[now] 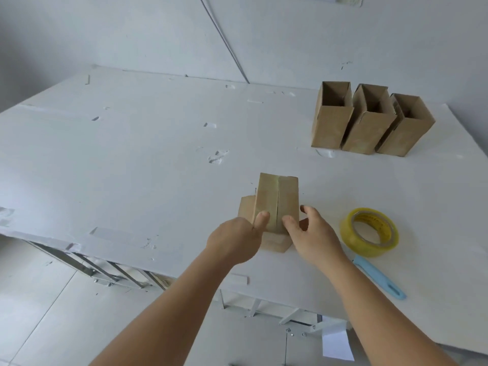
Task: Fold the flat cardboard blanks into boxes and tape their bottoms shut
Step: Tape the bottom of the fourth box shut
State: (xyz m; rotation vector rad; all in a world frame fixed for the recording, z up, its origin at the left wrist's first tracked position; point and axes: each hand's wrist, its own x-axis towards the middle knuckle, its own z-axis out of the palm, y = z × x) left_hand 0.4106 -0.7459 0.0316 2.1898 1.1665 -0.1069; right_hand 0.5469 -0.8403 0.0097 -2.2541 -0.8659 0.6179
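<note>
A small brown cardboard box (pixel 274 199) stands upside down on the white table (pixel 132 167), its two bottom flaps closed, with a seam and a strip of clear tape down the middle. My left hand (pixel 235 239) grips its left side, thumb pressed on the left flap. My right hand (pixel 309 233) holds the right side, thumb on the right flap and fingers curled round the edge. A roll of yellowish clear tape (pixel 369 232) lies to the right of my right hand. Three folded boxes (pixel 369 120) stand open side up at the back right.
A light blue utility knife (pixel 380 277) lies near the table's front edge, just below the tape roll. Scraps of clear tape stick to the tabletop in several places. Below the table edge I see metal frame parts and a tiled floor.
</note>
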